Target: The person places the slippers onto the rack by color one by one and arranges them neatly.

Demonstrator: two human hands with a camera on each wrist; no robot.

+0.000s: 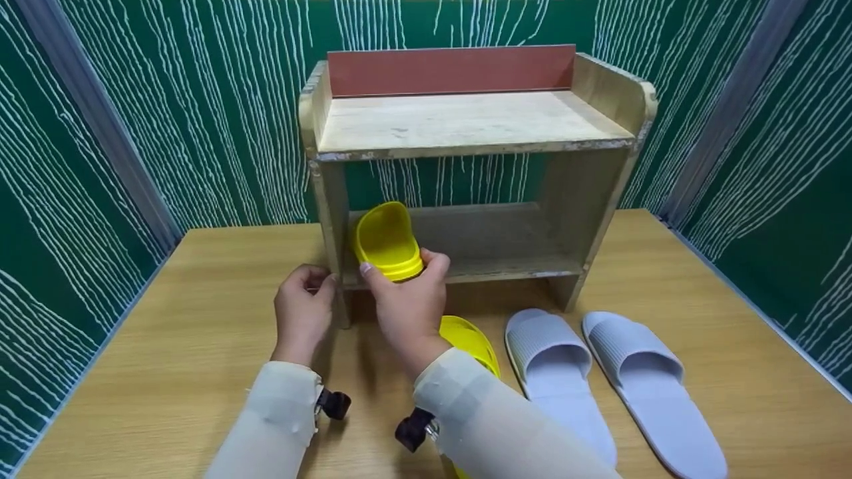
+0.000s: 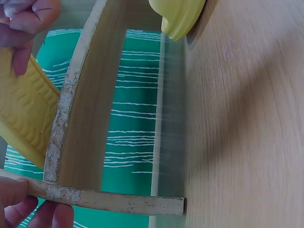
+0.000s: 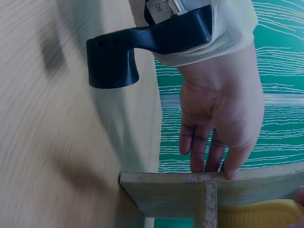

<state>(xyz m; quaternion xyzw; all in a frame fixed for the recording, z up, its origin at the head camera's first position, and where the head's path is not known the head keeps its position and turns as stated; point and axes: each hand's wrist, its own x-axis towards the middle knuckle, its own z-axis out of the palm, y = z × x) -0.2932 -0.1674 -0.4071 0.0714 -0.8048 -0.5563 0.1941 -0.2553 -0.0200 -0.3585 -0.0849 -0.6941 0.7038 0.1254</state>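
My right hand (image 1: 414,313) grips a yellow clog (image 1: 387,241) by its heel end, thumb on one side and fingers on the other. That clog reaches into the lower level of a wooden shoe rack (image 1: 466,126), beside the left panel. In the left wrist view its patterned sole (image 2: 26,107) shows. My left hand (image 1: 304,313) pinches the front edge of the rack's left side panel (image 2: 118,202), thumb inside and fingers outside. A second yellow clog (image 1: 469,339) stands on the tabletop, partly hidden by my right forearm.
A pair of pale grey slippers, the left one (image 1: 562,379) and the right one (image 1: 655,392), lies right of my right arm. The rack stands on a wood-grain tabletop (image 1: 200,319). Green walls (image 1: 219,120) with white streaks enclose the back and sides.
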